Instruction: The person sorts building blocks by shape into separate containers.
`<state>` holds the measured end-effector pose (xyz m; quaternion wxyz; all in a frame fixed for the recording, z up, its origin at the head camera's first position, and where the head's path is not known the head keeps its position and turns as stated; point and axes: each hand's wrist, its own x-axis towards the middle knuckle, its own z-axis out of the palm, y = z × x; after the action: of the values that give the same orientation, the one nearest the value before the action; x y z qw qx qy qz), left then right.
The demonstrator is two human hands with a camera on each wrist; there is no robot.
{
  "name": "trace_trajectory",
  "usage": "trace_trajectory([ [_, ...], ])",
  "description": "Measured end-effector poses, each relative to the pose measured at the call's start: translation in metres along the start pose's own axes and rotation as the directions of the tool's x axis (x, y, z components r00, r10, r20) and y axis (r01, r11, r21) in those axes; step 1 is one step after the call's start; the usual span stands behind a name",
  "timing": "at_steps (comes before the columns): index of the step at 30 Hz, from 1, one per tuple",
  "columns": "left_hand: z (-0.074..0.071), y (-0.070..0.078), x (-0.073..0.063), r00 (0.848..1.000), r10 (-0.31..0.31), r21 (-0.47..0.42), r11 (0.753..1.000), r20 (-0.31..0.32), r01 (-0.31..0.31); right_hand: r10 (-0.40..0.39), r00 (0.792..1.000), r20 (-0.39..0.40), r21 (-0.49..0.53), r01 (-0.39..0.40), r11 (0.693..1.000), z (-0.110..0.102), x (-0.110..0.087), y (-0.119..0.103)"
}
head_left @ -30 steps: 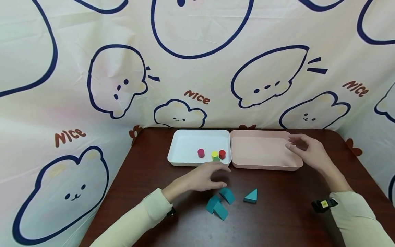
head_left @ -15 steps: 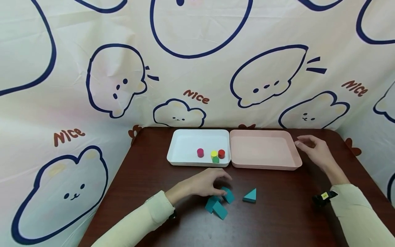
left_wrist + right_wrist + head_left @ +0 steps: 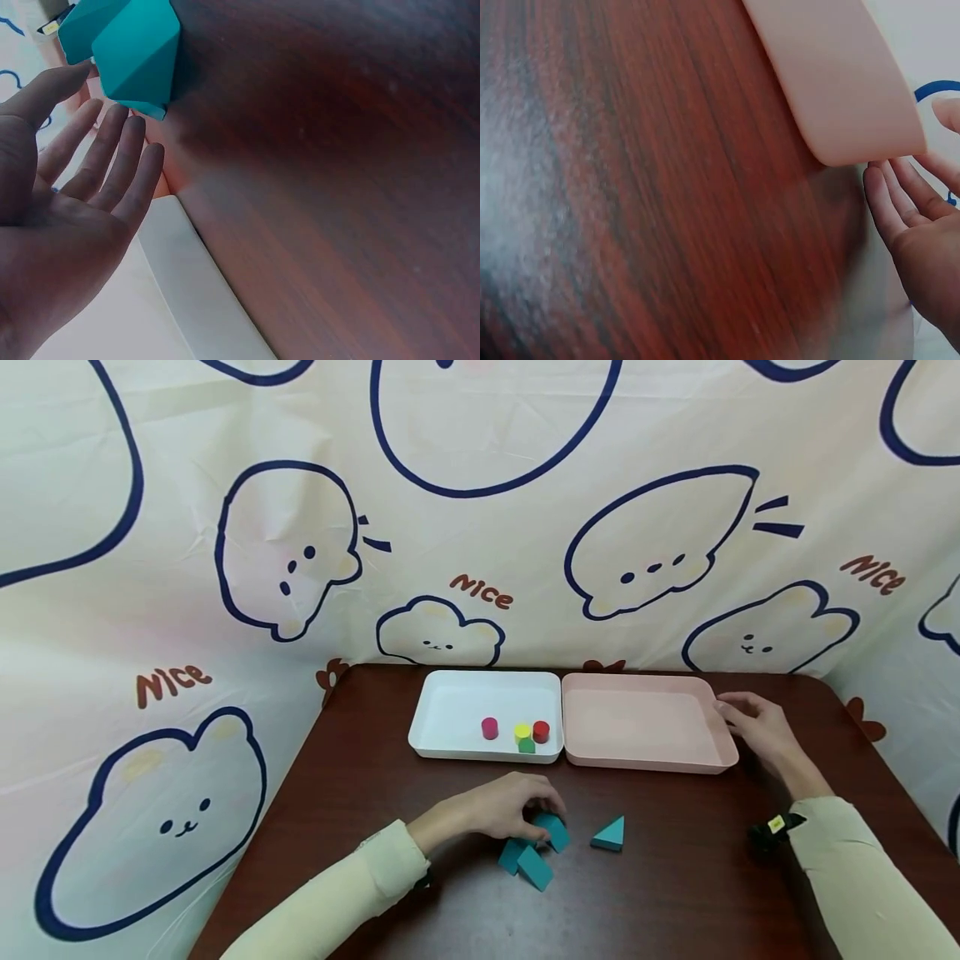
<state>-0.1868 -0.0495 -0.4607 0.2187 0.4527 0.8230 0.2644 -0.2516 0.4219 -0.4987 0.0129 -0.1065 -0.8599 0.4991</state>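
Several teal wedge-shaped blocks lie on the dark wooden table; three sit in a cluster, and a single teal triangular block (image 3: pixel 608 834) stands to their right. My left hand (image 3: pixel 498 806) reaches over the cluster, thumb and fingers spread on either side of its rear teal block (image 3: pixel 553 832). In the left wrist view those fingers (image 3: pixel 129 154) look loosely extended, and a firm grip on the teal block (image 3: pixel 139 56) does not show. At the pink tray's (image 3: pixel 645 764) right end, my right hand (image 3: pixel 761 731) touches the outer wall with nearly straight fingers (image 3: pixel 885 202).
Left of the pink tray, side by side with it, stands a white tray (image 3: pixel 450 753). It holds several small cylinders: magenta (image 3: pixel 490 728), yellow (image 3: pixel 522 732), red (image 3: pixel 541 732) and green (image 3: pixel 527 746). A patterned cloth (image 3: pixel 525 543) hangs behind the table (image 3: pixel 660 893).
My left hand has come down from the white tray's front edge to the rear teal block. The right hand has moved from above the pink tray to its outer right end.
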Motion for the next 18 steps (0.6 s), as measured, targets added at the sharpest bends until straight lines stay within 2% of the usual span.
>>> trace_trajectory([
  [4,0.001,-0.001,0.003,1.000,-0.018,0.018,1.000,0.004,0.018,0.016,1.000,0.017,-0.022,-0.016,1.000,0.001,0.002,0.003],
  [10,0.003,-0.007,0.003,0.999,-0.036,0.028,0.999,0.003,0.036,-0.021,0.998,0.058,-0.052,0.024,0.998,0.003,-0.001,0.004],
  [18,0.004,-0.012,0.005,1.000,-0.020,0.005,1.000,0.008,0.020,-0.036,0.998,0.055,-0.068,0.039,0.997,0.001,-0.001,0.006],
])
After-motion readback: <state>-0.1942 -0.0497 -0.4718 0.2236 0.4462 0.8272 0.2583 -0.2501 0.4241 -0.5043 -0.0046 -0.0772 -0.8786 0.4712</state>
